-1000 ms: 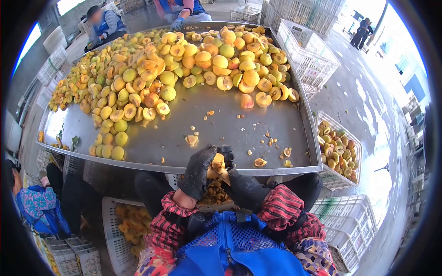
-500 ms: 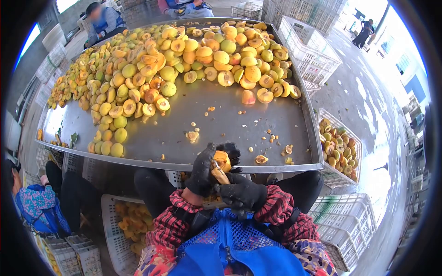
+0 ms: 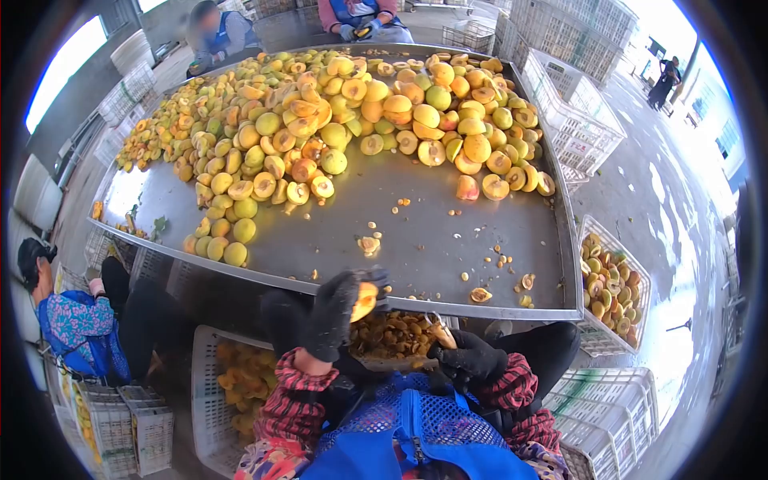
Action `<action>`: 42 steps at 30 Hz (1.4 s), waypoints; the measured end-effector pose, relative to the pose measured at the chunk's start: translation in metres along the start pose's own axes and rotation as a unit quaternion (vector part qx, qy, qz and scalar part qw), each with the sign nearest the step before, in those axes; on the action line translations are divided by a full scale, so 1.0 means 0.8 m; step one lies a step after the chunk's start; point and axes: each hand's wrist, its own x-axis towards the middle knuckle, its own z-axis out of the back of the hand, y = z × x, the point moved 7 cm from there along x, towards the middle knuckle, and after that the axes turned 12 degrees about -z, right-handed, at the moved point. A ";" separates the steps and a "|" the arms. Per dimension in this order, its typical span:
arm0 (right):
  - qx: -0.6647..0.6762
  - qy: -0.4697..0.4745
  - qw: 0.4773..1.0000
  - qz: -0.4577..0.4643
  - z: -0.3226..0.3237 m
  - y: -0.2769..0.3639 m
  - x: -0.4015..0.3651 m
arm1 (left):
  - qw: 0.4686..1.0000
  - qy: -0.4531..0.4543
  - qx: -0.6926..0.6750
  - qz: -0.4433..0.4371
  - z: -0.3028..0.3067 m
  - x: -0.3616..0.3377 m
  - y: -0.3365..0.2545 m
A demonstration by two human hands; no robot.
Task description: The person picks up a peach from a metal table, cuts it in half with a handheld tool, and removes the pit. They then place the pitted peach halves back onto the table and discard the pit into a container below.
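Note:
My left hand (image 3: 334, 314), in a black glove, is closed around a yellow peach (image 3: 365, 302) near the front edge of the metal table (image 3: 384, 232). An orange cut face of the fruit shows, and motion blurs the fingers. Lower and to the right, my right hand (image 3: 474, 357), gloved too, grips a pitting knife (image 3: 442, 333) by its short wooden handle. Its thin, curved metal end points up and left, apart from the peach. Between the hands, below the table edge, a container of brown pits and scraps (image 3: 392, 334) shows.
Many whole and halved peaches (image 3: 304, 120) are heaped across the table's far side. Crates of peach halves stand at the right (image 3: 586, 332) and lower left (image 3: 204, 392). Co-workers sit at the far side (image 3: 364, 20) and at the left (image 3: 80, 328).
My hands have separated: the right has drawn the knife away from the peach, down and to the right. The left still holds the fruit, now further left. The whole view has shifted.

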 end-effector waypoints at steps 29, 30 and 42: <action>-0.157 -0.097 0.983 0.021 0.046 -0.005 0.022 | 0.950 -0.034 0.269 0.157 0.070 0.219 0.273; -0.131 -0.091 0.987 0.002 0.047 -0.003 0.024 | 0.965 -0.026 0.143 0.217 0.065 0.204 0.280; -0.127 -0.129 0.976 0.119 -0.015 0.104 0.021 | 0.782 -0.077 -0.579 0.219 -0.071 0.069 0.087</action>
